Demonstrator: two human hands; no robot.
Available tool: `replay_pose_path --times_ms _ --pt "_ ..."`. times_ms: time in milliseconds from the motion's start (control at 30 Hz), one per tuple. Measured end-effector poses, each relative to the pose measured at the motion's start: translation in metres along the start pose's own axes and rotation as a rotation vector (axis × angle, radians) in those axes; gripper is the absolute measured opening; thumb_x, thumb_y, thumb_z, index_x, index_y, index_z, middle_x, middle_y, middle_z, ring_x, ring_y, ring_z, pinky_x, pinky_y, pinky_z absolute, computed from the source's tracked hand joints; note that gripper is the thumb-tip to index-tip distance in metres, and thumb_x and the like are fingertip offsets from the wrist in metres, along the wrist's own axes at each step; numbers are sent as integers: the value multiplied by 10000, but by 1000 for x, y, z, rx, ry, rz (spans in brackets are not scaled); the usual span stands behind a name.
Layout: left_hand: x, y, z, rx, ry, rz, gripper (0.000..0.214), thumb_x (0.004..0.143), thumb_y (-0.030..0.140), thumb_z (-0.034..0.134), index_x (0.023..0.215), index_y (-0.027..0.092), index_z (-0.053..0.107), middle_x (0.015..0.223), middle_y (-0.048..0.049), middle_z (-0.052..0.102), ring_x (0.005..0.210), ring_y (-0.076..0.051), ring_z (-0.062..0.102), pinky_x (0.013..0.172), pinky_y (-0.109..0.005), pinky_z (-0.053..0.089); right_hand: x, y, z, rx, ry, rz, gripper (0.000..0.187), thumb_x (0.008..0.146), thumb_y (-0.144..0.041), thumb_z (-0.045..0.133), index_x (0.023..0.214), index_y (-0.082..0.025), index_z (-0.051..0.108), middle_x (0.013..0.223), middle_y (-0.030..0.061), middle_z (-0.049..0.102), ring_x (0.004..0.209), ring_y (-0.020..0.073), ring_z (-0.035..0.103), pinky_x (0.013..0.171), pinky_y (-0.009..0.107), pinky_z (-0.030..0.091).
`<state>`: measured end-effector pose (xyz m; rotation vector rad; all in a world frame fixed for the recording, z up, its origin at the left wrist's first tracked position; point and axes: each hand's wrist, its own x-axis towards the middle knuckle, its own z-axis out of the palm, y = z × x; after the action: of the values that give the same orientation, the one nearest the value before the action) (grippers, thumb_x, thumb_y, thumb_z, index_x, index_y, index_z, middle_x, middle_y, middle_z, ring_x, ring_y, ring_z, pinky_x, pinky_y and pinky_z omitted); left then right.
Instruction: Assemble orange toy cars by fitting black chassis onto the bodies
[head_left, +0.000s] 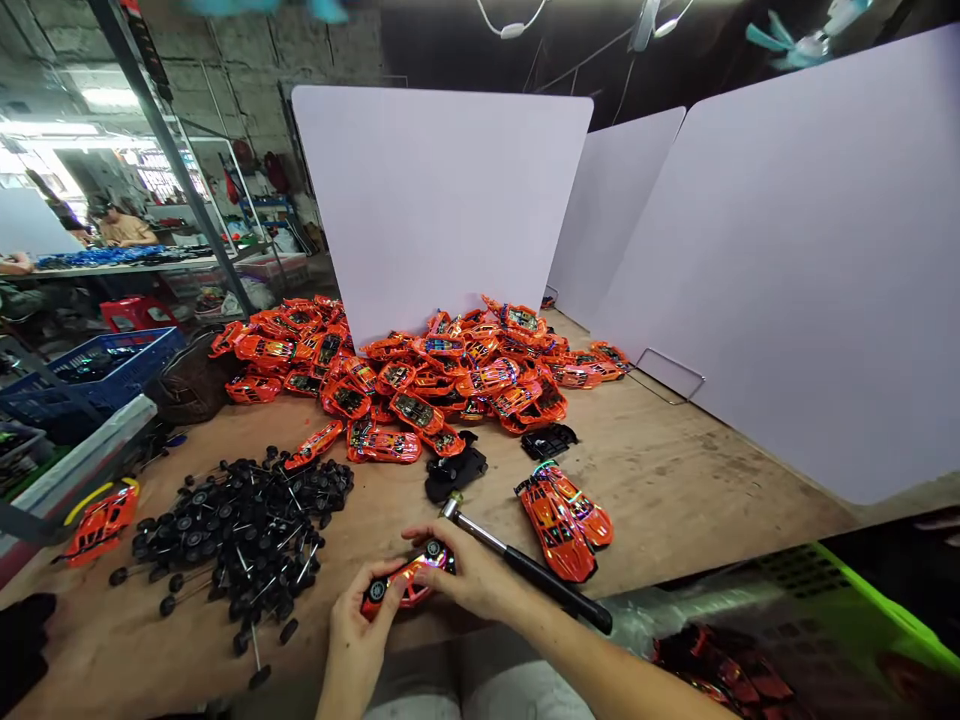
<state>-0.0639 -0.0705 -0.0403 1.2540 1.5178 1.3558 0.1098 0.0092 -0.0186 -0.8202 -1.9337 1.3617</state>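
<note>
A small orange toy car (414, 592) with black wheels is held on its side between both hands, just above the table's front edge. My left hand (364, 615) grips one end, its thumb near a wheel. My right hand (465, 570) closes round the other end, its thumb on the car's side. Beyond my right forearm lies a hammer (517, 560) with a black handle. Right of the hammer rest orange toy cars (564, 520) side by side. To the left spreads a heap of black wheels on metal axles (240, 530).
A large pile of orange car bodies (450, 375) lies against a white panel (450, 210). Black chassis pieces (456, 468) sit before it. White panels (795, 270) border the right. A green crate (877, 600) stands below right, a blue crate (142, 370) at left. Another person (127, 228) sits far back.
</note>
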Motion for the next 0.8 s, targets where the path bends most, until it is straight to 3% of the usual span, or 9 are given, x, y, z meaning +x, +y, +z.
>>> replay_pose_path --times_ms 100,200,300,433,567,633,733,800 --pt "-1 -3 1 20 24 28 299 823 461 666 892 174 713 885 -69 771 812 -223 733 742 -309 603 3 2 -2 3 -30 -21 534 795 -302 752 1289 -197 581 1200 88 632 1098 238 597 961 365 455" --pt "0 -4 0 86 38 76 264 834 440 661 861 181 706 831 -52 759 766 -202 723 712 -285 597 4 3 -3 -37 -31 9 349 786 -309 763 1093 -173 671 1032 60 676 951 213 620 850 321 478" --pt "1 -6 -1 179 49 127 241 841 425 655 854 188 701 830 -55 760 757 -203 724 696 -285 595 1 4 2 -68 55 -4 189 830 -335 722 898 -161 694 884 42 681 838 193 611 758 288 461" --pt "0 -6 -2 280 73 183 228 860 421 627 877 204 695 839 -58 759 775 -215 728 704 -304 596 -2 7 11 -52 157 -62 220 864 -389 689 876 -169 701 878 44 683 815 179 610 740 274 444" --pt "1 0 -5 339 33 236 237 862 426 612 917 217 708 927 -77 754 864 -240 713 761 -337 582 -2 8 10 -39 154 -50 243 860 -416 690 864 -174 710 857 40 680 810 181 605 747 281 444" --pt "2 2 -6 292 15 198 260 848 454 623 889 211 707 901 -76 751 831 -240 709 730 -329 580 -1 6 6 12 88 -39 256 854 -407 700 978 -182 698 928 41 679 878 189 608 794 291 451" --pt "2 1 -5 80 91 62 326 840 520 614 889 203 675 857 -56 741 793 -228 705 701 -309 581 -2 0 -4 127 -11 -25 508 790 -383 771 1219 -199 572 1115 49 634 992 196 593 849 297 456" --pt "1 0 -3 -75 130 -23 376 838 570 593 909 204 647 866 -49 738 803 -227 705 711 -314 586 -3 -10 -10 75 5 -27 455 785 -349 773 1154 -188 561 1071 34 624 949 187 578 819 288 447"
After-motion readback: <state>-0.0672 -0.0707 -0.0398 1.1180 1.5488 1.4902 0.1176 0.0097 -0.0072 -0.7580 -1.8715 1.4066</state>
